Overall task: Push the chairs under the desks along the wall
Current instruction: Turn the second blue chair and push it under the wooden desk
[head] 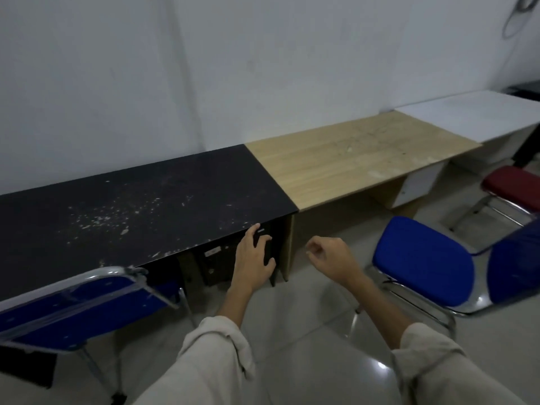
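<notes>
— Hands?
— Left hand (253, 260) spread, empty, by the black desk's (131, 217) edge; right hand (330, 257) loosely curled, grasping nothing.
— Chairs?
— Blue padded chrome-framed chair (423, 258) stands out from the wooden desk (350, 159); another blue chair (76, 311) tucked left, partly cut off.

Both hands empty mid-air, left hand (253, 260) spread, right hand (331, 255) loosely curled, blue chair (423, 260) at 3 o'clock, black desk (131, 211) at 10.
</notes>
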